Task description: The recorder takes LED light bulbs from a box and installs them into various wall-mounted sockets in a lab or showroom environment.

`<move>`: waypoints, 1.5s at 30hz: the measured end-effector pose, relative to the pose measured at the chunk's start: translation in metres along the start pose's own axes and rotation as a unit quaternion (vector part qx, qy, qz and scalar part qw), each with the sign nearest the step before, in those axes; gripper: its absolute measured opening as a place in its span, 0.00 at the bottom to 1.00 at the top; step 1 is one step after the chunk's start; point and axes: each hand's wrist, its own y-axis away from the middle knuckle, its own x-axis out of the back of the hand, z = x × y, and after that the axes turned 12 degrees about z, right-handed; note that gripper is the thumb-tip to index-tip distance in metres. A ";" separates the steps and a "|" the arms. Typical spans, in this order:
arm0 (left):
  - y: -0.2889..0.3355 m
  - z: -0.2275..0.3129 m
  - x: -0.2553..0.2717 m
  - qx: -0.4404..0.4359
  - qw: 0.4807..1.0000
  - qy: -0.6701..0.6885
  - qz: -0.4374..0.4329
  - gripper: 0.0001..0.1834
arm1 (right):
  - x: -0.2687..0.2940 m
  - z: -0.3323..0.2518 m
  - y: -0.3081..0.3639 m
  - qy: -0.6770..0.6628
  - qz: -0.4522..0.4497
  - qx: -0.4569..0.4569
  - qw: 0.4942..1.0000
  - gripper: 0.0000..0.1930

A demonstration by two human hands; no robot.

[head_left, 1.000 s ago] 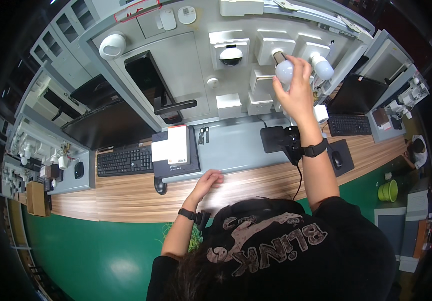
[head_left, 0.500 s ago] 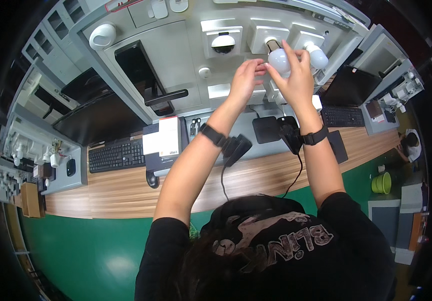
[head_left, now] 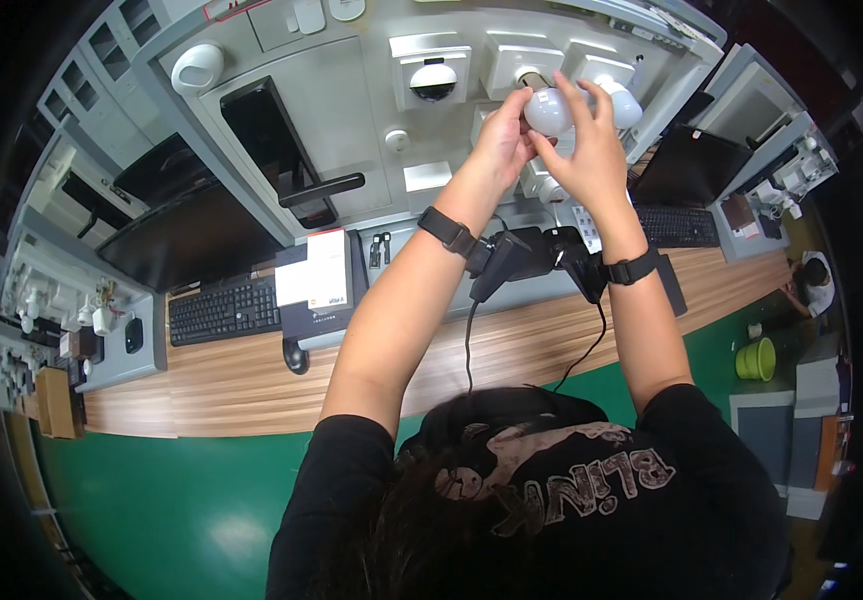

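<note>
Both hands are raised to a white light bulb [head_left: 547, 112] mounted on the grey display panel [head_left: 351, 110], and that bulb serves as the landmark for everything else. The bulb is round, smooth and frosted white, with a darker neck at its top where it meets a white square socket plate [head_left: 521, 62]; its glass shows a soft glare. The left hand [head_left: 500, 140] comes up from below and to the left of the bulb, fingers curled and closed around its left side, thumb against the lower glass. The right hand [head_left: 591, 150] sits just right of the bulb, fingers spread and upright, their tips touching the bulb's right side; whether the palm presses on it cannot be told. A second white bulb [head_left: 623, 100] hangs just right of the first, partly hidden behind the right hand's fingers. Left of the bulb a dome-shaped camera [head_left: 433, 80] sits on its own white plate. Farther left is a black door handle set [head_left: 286, 160]. Each wrist wears a black band, and black devices with trailing cables [head_left: 526, 255] hang below the bulb, between the forearms. Well below the bulb runs a wooden desk [head_left: 251, 370], carrying a black keyboard [head_left: 223, 310] to the lower left. A green bucket [head_left: 756, 358] stands far to the lower right.
</note>
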 end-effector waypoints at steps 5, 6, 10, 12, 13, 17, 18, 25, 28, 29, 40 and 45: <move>0.009 0.003 -0.009 -0.023 0.998 -0.055 0.030 0.23 | 0.002 0.005 0.000 -0.018 -0.053 0.018 0.998 0.28; 0.010 0.005 -0.009 -0.022 0.995 -0.085 0.051 0.24 | 0.002 0.003 -0.001 -0.020 -0.051 0.019 0.998 0.28; -0.001 0.001 -0.006 0.002 0.999 -0.024 0.047 0.27 | 0.002 -0.001 -0.004 -0.001 -0.030 -0.006 1.000 0.27; -0.006 -0.002 -0.004 -0.002 1.000 -0.011 0.015 0.28 | 0.001 -0.001 -0.004 0.012 -0.004 0.004 1.000 0.27; -0.007 -0.003 -0.004 -0.002 1.000 -0.012 0.014 0.28 | 0.000 -0.002 -0.003 0.011 0.009 0.004 1.000 0.27; -0.009 -0.005 -0.002 -0.007 1.000 0.023 0.010 0.24 | 0.006 -0.005 -0.008 0.044 -0.118 -0.149 0.981 0.30; -0.009 -0.005 -0.003 -0.007 0.999 0.032 0.012 0.23 | 0.007 -0.005 -0.010 0.043 -0.118 -0.148 0.981 0.30; -0.011 -0.001 -0.004 -0.019 0.996 0.083 0.039 0.18 | 0.002 -0.001 -0.002 0.002 -0.001 -0.013 1.000 0.30; -0.008 0.004 -0.005 -0.021 0.999 0.022 0.044 0.19 | 0.001 -0.004 -0.004 -0.011 -0.016 0.019 1.000 0.30; -0.006 0.004 -0.007 -0.021 0.998 0.012 0.053 0.19 | 0.001 -0.004 -0.004 0.000 -0.036 0.004 0.999 0.29; -0.008 0.014 0.003 0.036 0.999 0.003 0.008 0.25 | -0.009 0.007 -0.009 0.010 -0.065 -0.154 0.986 0.30; -0.012 0.011 0.002 0.030 0.999 0.010 0.014 0.22 | -0.006 0.017 -0.012 0.020 -0.188 -0.195 0.962 0.32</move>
